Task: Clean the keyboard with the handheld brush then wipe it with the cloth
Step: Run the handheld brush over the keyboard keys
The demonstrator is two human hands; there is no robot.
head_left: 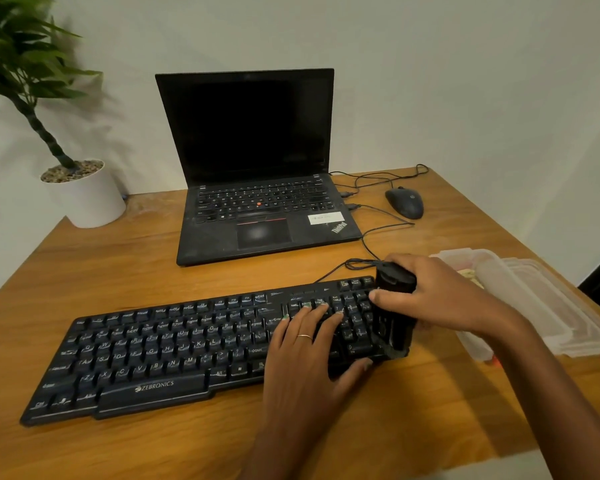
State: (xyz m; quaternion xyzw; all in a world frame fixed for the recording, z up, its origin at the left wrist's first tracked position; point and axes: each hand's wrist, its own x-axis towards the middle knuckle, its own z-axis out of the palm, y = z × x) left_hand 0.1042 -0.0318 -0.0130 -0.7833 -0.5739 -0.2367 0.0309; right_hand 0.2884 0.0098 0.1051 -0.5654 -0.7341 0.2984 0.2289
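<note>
Black, the keyboard (pixel 201 355) lay on the wooden tabletop (pixel 125 258). The right hand (pixel 440 296) gripped the handheld brush (pixel 395 306) over the number pad; the left hand (pixel 305 348) rested spread flat on nearby keys. Brushing appeared to be under way, with wiping outstanding. No cloth was identifiable. A laptop (pixel 257 168), mouse (pixel 404 202) and plastic containers (pixel 534 299) stood nearby.

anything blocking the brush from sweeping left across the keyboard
Yes: the left hand rests flat on the keyboard just left of the brush, which the right hand grips at the keyboard's right end.
</note>
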